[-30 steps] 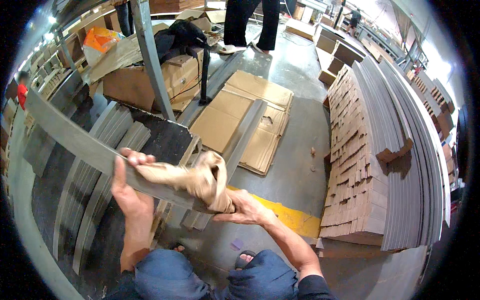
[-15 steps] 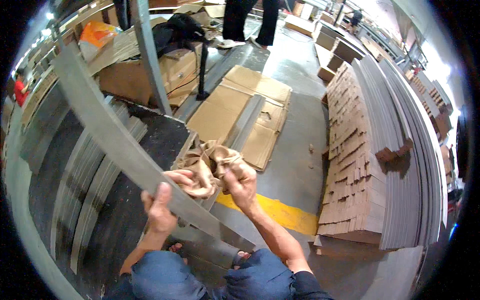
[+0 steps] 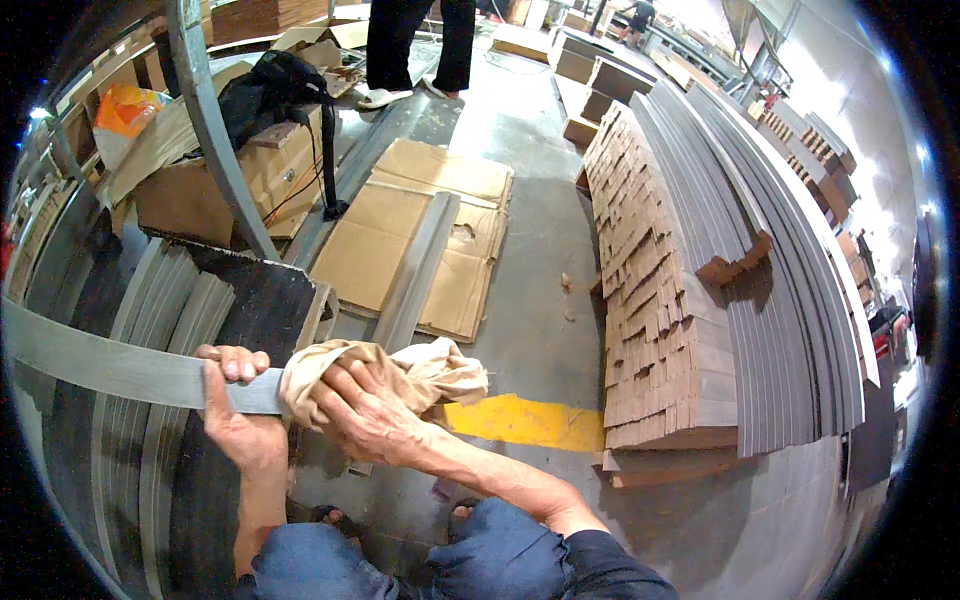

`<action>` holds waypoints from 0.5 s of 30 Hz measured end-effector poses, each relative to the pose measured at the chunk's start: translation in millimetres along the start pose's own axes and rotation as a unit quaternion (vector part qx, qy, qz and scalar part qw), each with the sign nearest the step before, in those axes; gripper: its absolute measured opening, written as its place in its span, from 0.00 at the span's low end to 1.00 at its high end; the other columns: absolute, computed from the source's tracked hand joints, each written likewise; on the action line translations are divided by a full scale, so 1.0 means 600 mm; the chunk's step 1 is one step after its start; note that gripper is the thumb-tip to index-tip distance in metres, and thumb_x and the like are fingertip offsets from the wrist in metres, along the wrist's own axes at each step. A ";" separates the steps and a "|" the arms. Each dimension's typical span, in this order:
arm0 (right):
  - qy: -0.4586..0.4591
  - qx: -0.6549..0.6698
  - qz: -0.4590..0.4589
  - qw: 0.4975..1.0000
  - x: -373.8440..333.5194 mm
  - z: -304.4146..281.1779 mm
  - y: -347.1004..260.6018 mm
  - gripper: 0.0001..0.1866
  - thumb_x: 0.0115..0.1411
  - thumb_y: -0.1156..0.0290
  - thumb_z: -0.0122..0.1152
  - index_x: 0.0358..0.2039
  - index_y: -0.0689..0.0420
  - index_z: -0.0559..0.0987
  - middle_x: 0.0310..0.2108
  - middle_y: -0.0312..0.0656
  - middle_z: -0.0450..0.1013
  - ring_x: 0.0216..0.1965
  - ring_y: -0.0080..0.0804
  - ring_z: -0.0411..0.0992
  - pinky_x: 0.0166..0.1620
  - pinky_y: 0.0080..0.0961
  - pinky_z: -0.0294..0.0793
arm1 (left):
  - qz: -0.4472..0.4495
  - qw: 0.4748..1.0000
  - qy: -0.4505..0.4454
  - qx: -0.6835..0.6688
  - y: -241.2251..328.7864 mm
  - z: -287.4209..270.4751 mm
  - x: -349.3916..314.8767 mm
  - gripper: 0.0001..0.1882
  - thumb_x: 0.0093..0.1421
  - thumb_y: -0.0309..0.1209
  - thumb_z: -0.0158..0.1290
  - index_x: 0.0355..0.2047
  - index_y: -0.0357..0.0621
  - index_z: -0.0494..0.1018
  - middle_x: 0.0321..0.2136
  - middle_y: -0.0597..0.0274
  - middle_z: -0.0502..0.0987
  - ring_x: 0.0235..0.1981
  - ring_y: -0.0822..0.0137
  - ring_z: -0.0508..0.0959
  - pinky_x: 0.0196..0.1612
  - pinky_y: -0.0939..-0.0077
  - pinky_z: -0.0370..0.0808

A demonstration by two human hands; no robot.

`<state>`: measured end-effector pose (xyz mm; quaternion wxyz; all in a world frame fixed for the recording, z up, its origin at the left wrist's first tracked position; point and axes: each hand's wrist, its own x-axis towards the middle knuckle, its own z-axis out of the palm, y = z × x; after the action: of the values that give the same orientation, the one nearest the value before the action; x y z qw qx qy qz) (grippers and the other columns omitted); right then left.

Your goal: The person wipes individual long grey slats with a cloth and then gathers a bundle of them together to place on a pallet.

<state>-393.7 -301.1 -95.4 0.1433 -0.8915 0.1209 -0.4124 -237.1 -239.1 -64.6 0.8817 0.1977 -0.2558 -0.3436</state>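
Downward fisheye view from head height

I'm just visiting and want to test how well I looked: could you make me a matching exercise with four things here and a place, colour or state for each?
Things:
1. Cloth
2. Left hand
3. Flattened cardboard
4. Floor stripe

Descriptions:
A. Lying partly under a long grey strip
B. Bright yellow
C. Bunched over the held grey board, under the right hand
D. Gripping an uncovered part of the grey board

Right pairs: 1-C, 2-D, 3-A, 4-B.
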 end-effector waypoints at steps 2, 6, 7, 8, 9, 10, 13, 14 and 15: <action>0.012 -0.130 0.031 0.991 -0.006 0.002 0.006 0.23 0.46 0.69 0.64 0.44 0.64 0.75 0.47 0.53 0.70 0.52 0.48 0.68 0.55 0.44 0.68 | -0.021 1.000 0.007 -0.010 0.020 0.006 -0.001 0.08 0.70 0.35 0.50 0.41 0.44 0.66 0.27 0.68 0.65 0.31 0.72 0.66 0.43 0.70 0.68; -0.036 -0.154 0.066 0.985 -0.059 0.011 0.053 0.13 0.51 0.68 0.60 0.37 0.59 0.76 0.37 0.46 0.76 0.35 0.40 0.76 0.37 0.36 0.77 | 0.003 1.000 0.009 -0.025 0.091 -0.025 0.022 0.09 0.70 0.34 0.50 0.43 0.44 0.66 0.28 0.67 0.65 0.31 0.70 0.66 0.44 0.69 0.68; -0.095 -0.202 0.100 0.970 -0.081 0.001 0.072 0.12 0.51 0.70 0.61 0.37 0.58 0.76 0.34 0.46 0.75 0.32 0.41 0.75 0.34 0.37 0.76 | 0.017 1.000 0.005 -0.019 0.110 -0.040 0.029 0.09 0.70 0.34 0.49 0.44 0.43 0.66 0.28 0.66 0.65 0.31 0.69 0.66 0.45 0.68 0.68; -0.154 -0.242 0.123 0.950 -0.105 -0.014 0.093 0.12 0.50 0.72 0.61 0.37 0.57 0.76 0.31 0.45 0.75 0.30 0.41 0.75 0.31 0.38 0.75 | 0.039 0.999 0.003 -0.006 0.132 -0.050 0.031 0.10 0.70 0.35 0.49 0.45 0.43 0.66 0.28 0.66 0.65 0.31 0.69 0.67 0.45 0.68 0.68; -0.147 -0.192 0.134 0.961 -0.145 -0.028 0.122 0.13 0.49 0.73 0.61 0.37 0.57 0.76 0.30 0.46 0.74 0.30 0.44 0.74 0.32 0.40 0.75 | 0.045 0.999 0.028 -0.005 0.127 -0.041 0.025 0.13 0.69 0.37 0.49 0.47 0.43 0.66 0.29 0.65 0.66 0.33 0.68 0.68 0.46 0.66 0.69; -0.137 -0.133 0.142 0.971 -0.173 -0.031 0.143 0.13 0.48 0.75 0.61 0.37 0.56 0.75 0.29 0.46 0.73 0.29 0.46 0.74 0.32 0.43 0.74 | 0.058 0.997 0.052 0.004 0.107 -0.019 0.016 0.16 0.69 0.40 0.49 0.49 0.43 0.65 0.30 0.64 0.68 0.34 0.67 0.70 0.46 0.65 0.69; -0.105 -0.078 0.113 0.985 -0.122 -0.012 0.069 0.13 0.47 0.76 0.61 0.35 0.59 0.73 0.30 0.51 0.71 0.32 0.52 0.72 0.35 0.45 0.73 | 0.100 0.976 -0.014 0.194 0.042 -0.017 -0.020 0.32 0.64 0.50 0.51 0.58 0.39 0.63 0.34 0.57 0.74 0.36 0.62 0.75 0.45 0.64 0.72; -0.110 -0.085 0.113 0.984 -0.121 -0.004 0.052 0.14 0.47 0.74 0.63 0.35 0.61 0.72 0.30 0.52 0.71 0.33 0.53 0.72 0.37 0.45 0.73 | 0.061 0.975 -0.040 0.210 0.012 -0.043 -0.049 0.32 0.65 0.48 0.51 0.61 0.39 0.62 0.34 0.57 0.75 0.34 0.63 0.76 0.43 0.64 0.73; -0.150 -0.086 0.153 0.973 -0.160 0.019 0.051 0.29 0.44 0.74 0.63 0.51 0.57 0.75 0.34 0.48 0.70 0.36 0.49 0.71 0.38 0.43 0.73 | 0.056 0.977 -0.014 0.207 -0.001 -0.041 -0.070 0.30 0.67 0.47 0.49 0.61 0.39 0.62 0.32 0.60 0.73 0.30 0.67 0.75 0.40 0.65 0.74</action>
<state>-448.2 -295.8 -180.5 0.1436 -0.9230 0.2682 -0.2355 -249.7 -205.7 -97.7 0.8357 0.3568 -0.3447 -0.2357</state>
